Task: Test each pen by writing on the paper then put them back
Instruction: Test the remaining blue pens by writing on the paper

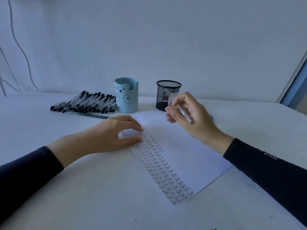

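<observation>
My left hand (116, 135) lay flat on the left edge of the paper (182, 146), fingers straight and holding nothing, I judge to pin the sheet so it would not slide under writing. My right hand (191, 117) had its grip closed round a pen (184, 113), pinched between thumb and fingers and lifted clear of the sheet over its far right part, just in front of the mesh cup (167, 95). The pen had a clear barrel and sat slanted; I could not tell which end was the tip. Columns of "Test" filled the paper's left strip. A pile of pens (86, 102) lay on the tabletop (66, 188) left of the bear cup (126, 95).
</observation>
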A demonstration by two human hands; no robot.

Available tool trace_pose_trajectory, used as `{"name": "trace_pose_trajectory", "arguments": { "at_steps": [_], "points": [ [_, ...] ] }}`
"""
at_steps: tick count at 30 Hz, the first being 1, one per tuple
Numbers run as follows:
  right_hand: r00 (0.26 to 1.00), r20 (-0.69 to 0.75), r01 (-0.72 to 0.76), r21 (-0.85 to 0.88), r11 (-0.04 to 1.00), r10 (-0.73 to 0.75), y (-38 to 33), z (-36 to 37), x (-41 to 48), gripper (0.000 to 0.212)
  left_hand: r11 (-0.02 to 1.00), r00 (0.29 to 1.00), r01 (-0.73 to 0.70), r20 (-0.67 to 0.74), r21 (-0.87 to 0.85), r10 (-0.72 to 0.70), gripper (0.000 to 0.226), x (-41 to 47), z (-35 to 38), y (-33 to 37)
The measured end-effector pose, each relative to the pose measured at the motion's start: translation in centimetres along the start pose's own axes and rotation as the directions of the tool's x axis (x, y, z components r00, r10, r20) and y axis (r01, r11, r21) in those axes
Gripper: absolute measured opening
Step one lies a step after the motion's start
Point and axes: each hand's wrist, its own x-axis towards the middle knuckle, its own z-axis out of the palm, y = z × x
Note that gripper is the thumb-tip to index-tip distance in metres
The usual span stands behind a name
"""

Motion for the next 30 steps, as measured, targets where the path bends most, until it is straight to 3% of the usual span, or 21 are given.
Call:
{"name": "trace_pose_trajectory", "arguments": {
  "at_steps": [3, 7, 13, 19, 21, 25, 30],
  "points": [
    [0.998, 0.029, -0.048, 0.037, 0.998, 0.047, -0.4, 0.3, 0.0, 0.019, 0.999, 0.997, 0.05, 0.062, 0.011, -0.051, 0.059, -0.1, -0.1, 0.2],
    [0.948, 0.171, -0.297, 0.174, 0.939, 0.268, -0.2, 0.4, 0.0, 0.035, 0.992, 0.984, 0.126, 0.124, 0.029, -0.128, 0.067, -0.1, -0.3, 0.3],
    [0.926, 0.258, -0.33, 0.205, 0.921, 0.275, -1.0, 0.8, 0.0, 0.005, 0.985, 0.971, 0.172, 0.163, 0.024, -0.174, 0.074, 0.0, -0.4, 0.6],
    [0.881, 0.371, -0.352, 0.097, 0.931, 0.294, -2.4, 0.6, -0.1, 0.005, 0.978, 0.958, 0.21, 0.198, 0.007, -0.207, 0.072, 0.1, -0.6, 0.6],
    [0.872, 0.365, -0.363, 0.032, 0.931, 0.328, -2.3, 1.2, -1.0, 0.016, 0.977, 0.955, 0.212, 0.209, 0.007, -0.208, 0.072, 0.1, -0.6, 0.6],
    [0.909, 0.199, -0.369, -0.02, 0.929, 0.366, -1.7, 2.8, -2.6, 0.046, 0.977, 0.952, 0.214, 0.221, 0.008, -0.21, 0.073, 0.1, -0.6, 0.7],
    [0.924, 0.164, -0.341, -0.05, 0.939, 0.345, -1.5, 3.1, -2.8, 0.046, 0.975, 0.949, 0.223, 0.229, 0.001, -0.217, 0.075, 0.1, -0.6, 0.7]
  ]
}}
